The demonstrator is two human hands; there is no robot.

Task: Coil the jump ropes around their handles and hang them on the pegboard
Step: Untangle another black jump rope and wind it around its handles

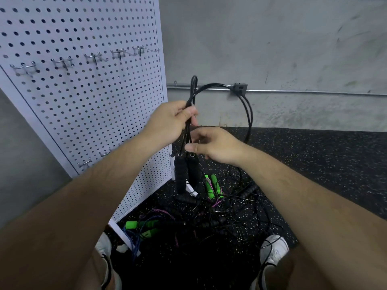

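The left hand (169, 122) is closed around a black jump rope (248, 114), the cords pinched between thumb and fingers a little above the handles, while the right hand (211, 146) is held just beside and below it with the fingers loosely curled and the thumb stretched toward the cords; whether the rope is actually touched by the right hand cannot be told. A dark rubber floor (314, 164) flecked with pale specks is seen beneath, bounded behind by a scuffed grey concrete wall (272, 38) along which a thin metal conduit (314, 92) is run to a small junction box (239, 87). A white pegboard (83, 101) is stood on the floor at the left, tilted in the wide-angle view, and a row of bare metal hooks (93, 57) is fixed across its upper part. The held rope is formed into a round loop raised in front of the wall, with a short doubled end pointing upward above the left hand, and two black foam handles (186, 174) are hung side by side below the hands. A tangle of other ropes (209, 214), black and purple with bright green handles (212, 185), is spread on the floor between two white shoes (274, 248)
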